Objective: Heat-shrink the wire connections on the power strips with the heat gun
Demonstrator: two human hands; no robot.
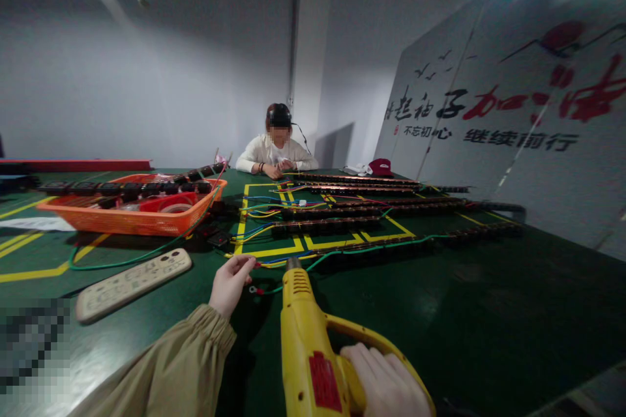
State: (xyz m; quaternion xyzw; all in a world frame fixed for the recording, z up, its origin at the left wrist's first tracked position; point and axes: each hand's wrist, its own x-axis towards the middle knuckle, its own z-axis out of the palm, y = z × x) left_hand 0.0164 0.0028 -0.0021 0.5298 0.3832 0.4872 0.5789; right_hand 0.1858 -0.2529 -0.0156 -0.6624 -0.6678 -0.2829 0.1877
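Note:
My right hand [388, 381] is wrapped round the handle of a yellow heat gun [303, 332], whose metal nozzle points forward at the wires. My left hand [231, 283] pinches a wire [272, 265] near its red-sleeved end, just left of the nozzle. Below it, a green wire [274, 290] ends in a ring terminal [253, 290] with a red sleeve, lying apart from the fingers. These wires lead toward a long dark strip of wired parts [391, 245] on the green table [440, 313].
An orange basket [132, 224] holding dark strips and red parts stands at left. A beige power strip [134, 283] lies before it. More dark wired strips [352, 212] cross the yellow-taped tabletop. Across the table sits a person [276, 150]; a dark red cap [380, 167] lies nearby.

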